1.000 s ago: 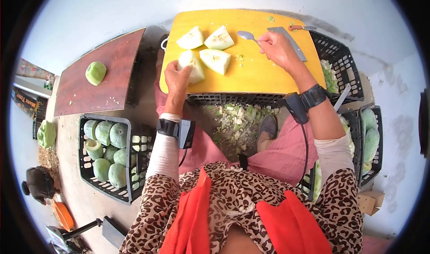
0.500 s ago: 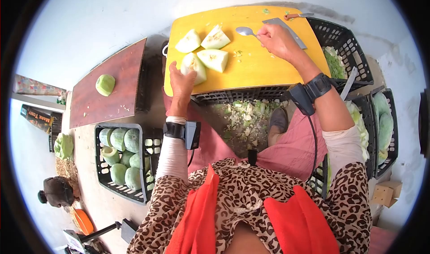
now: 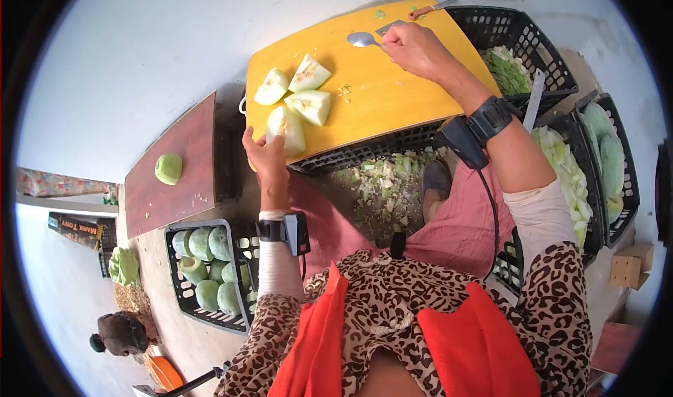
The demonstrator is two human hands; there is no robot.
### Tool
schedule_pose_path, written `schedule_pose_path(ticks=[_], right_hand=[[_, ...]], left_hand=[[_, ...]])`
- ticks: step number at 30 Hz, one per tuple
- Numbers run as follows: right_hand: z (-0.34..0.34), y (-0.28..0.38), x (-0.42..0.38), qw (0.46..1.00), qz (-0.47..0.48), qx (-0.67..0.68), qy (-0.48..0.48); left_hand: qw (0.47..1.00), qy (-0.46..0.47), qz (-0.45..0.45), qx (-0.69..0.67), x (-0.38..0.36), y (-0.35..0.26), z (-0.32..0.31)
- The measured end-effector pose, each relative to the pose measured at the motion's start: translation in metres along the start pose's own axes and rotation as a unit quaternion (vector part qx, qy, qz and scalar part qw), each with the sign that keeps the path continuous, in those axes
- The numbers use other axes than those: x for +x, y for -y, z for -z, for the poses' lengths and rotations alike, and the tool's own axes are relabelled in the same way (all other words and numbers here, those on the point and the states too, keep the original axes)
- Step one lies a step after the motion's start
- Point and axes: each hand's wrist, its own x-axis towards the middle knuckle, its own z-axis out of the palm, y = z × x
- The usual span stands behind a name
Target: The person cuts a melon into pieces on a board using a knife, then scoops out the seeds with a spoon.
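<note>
On the yellow tabletop (image 3: 392, 81) lie several peeled, pale melon wedges with seedy middles, grouped at the left. The nearest melon wedge (image 3: 287, 129) stands close to the table's left front corner. My left hand (image 3: 268, 160) is at its lower left side, fingers apart and thumb against the wedge. A metal spoon (image 3: 362, 39) is gripped in my right hand (image 3: 415, 50), above the far part of the tabletop, its bowl pointing left. Partly hidden behind that hand is a flat grey blade (image 3: 390, 27). Loose seeds (image 3: 344, 91) lie right of the wedges.
A brown-handled knife (image 3: 429, 9) lies at the far edge. Black crates hold peelings (image 3: 506, 71), pale strips (image 3: 564, 180) and whole green melons (image 3: 608, 159). Left are a brown board (image 3: 158, 194) with a peeled melon (image 3: 169, 168) and a melon crate (image 3: 242, 278). Scraps (image 3: 385, 194) litter the floor.
The whole view has tilted and shifted, so the table sits further left. My right hand with the spoon now covers more of the grey blade. My left hand stays by the nearest wedge.
</note>
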Motion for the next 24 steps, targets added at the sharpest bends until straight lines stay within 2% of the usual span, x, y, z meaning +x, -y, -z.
schedule_pose_path(ticks=[6, 9, 12, 15, 19, 24], right_hand=[[0.007, 0.0, -0.003, 1.0, -0.012, 0.005, 0.009], [0.006, -0.001, -0.005, 0.999, -0.005, 0.032, 0.005], [0.003, 0.0, -0.007, 0.997, -0.001, 0.074, 0.006], [0.0, 0.001, -0.011, 0.997, 0.004, 0.075, 0.02], [0.0, 0.004, -0.019, 0.999, 0.003, 0.002, 0.046], [-0.01, -0.008, -0.026, 0.997, 0.014, 0.002, 0.075]], left_hand=[[0.994, 0.046, 0.012, -0.101, -0.021, -0.04, -0.024], [0.98, 0.147, -0.017, -0.13, -0.026, -0.057, -0.054], [0.981, 0.183, -0.063, -0.026, -0.027, -0.043, -0.093], [0.954, 0.207, -0.161, 0.142, -0.026, -0.007, -0.117], [0.966, 0.189, -0.152, 0.086, -0.049, -0.004, -0.119], [0.928, 0.227, -0.249, 0.156, -0.066, -0.015, -0.113]])
